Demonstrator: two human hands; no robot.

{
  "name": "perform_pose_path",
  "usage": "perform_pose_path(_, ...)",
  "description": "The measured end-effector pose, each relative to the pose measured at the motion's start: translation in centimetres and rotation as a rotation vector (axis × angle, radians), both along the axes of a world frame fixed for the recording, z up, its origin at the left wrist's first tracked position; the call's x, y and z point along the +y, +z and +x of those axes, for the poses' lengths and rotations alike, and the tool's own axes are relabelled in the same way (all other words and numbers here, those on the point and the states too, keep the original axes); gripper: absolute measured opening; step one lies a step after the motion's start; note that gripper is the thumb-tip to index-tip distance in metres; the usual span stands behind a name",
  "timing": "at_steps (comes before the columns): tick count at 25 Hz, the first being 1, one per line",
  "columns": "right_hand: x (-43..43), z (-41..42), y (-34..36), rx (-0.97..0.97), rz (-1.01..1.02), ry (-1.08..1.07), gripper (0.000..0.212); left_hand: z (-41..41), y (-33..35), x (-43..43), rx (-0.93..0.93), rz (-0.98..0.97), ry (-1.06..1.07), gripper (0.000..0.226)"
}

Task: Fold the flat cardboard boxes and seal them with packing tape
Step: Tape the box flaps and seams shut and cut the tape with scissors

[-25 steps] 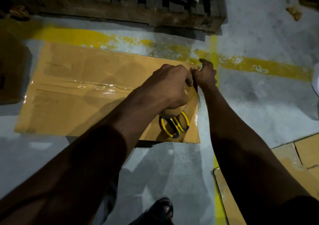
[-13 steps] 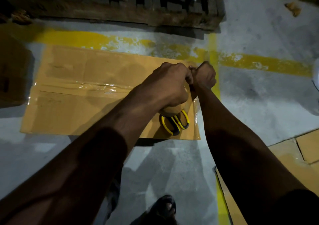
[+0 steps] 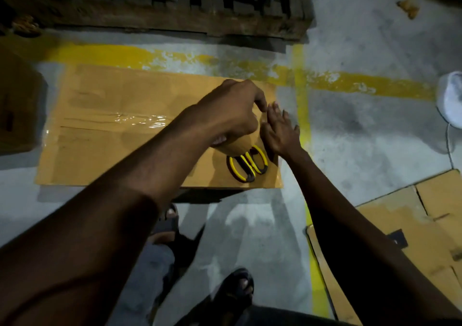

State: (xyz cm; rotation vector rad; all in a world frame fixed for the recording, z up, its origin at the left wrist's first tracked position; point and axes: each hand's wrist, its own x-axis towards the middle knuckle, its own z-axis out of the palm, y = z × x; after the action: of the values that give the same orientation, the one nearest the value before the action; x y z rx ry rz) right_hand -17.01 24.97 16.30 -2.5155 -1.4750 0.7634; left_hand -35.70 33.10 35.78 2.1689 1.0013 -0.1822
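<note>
The left hand (image 3: pixel 232 116) curls round a tan roll of packing tape (image 3: pixel 237 147), mostly hiding it. The right hand (image 3: pixel 280 132) lies flat, fingers straight, on the right end of the taped brown cardboard box (image 3: pixel 100 150), which sits on the floor. The blades of the yellow-handled scissors (image 3: pixel 247 165) are hidden.

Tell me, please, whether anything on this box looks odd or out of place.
The scissors lie on the box beside the seam, partly under the left hand holding the tape roll. The tape along the seam looks wrinkled.
</note>
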Motion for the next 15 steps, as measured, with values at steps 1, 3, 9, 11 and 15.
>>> perform_pose_path(1,-2.0,-0.6,0.1,0.011,-0.006,-0.027,0.067,-0.2,0.2,-0.1,-0.001,0.019,-0.022,0.06)
perform_pose_path(3,-6.0,-1.7,0.1,0.051,-0.001,-0.097,0.072,-0.4,0.5,-0.9,0.021,0.048,-0.081,0.056)
perform_pose_path(9,-14.7,-4.3,-0.7,0.096,0.012,-0.087,0.085,-1.4,1.0,-2.8,0.056,0.062,-0.151,0.06)
perform_pose_path(11,-16.5,-4.9,-1.1,0.075,0.058,-0.067,0.081,-1.7,1.2,-3.2,0.039,0.082,-0.138,0.06)
perform_pose_path(15,-16.6,-5.3,-1.6,-0.006,0.172,-0.111,0.047,-1.7,2.1,-3.1,0.028,0.12,-0.13,0.061)
